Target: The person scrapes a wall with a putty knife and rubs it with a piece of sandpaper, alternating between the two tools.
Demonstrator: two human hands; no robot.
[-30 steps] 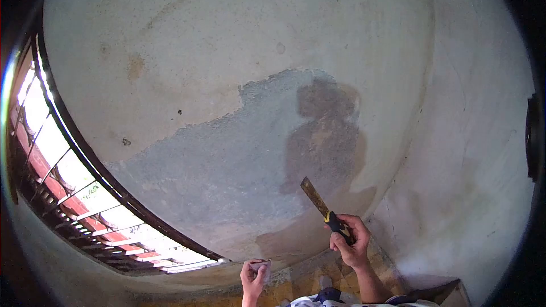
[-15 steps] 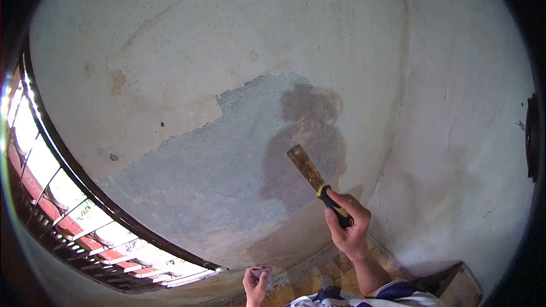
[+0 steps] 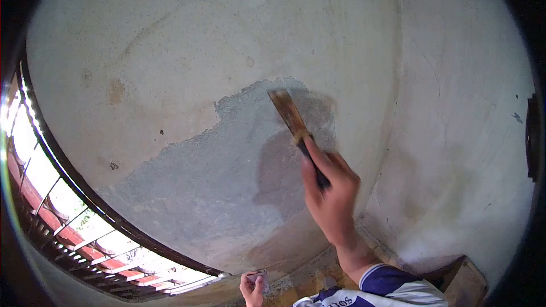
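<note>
Above the right hand [image 3: 331, 196], a scraper [image 3: 296, 127] is gripped tight by its handle, blade tip laid against the bare patch [image 3: 227, 176] of wall. Well below, the left hand [image 3: 252, 287] is closed on a small object, not identifiable.

Right hand [image 3: 330, 190] raised on an outstretched arm, fingers clenched, left hand [image 3: 253, 287] low, loosely closed

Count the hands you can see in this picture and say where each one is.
2. The right hand is raised at centre, gripping the scraper against the wall. The left hand is at the bottom edge, closed on something small.
</note>
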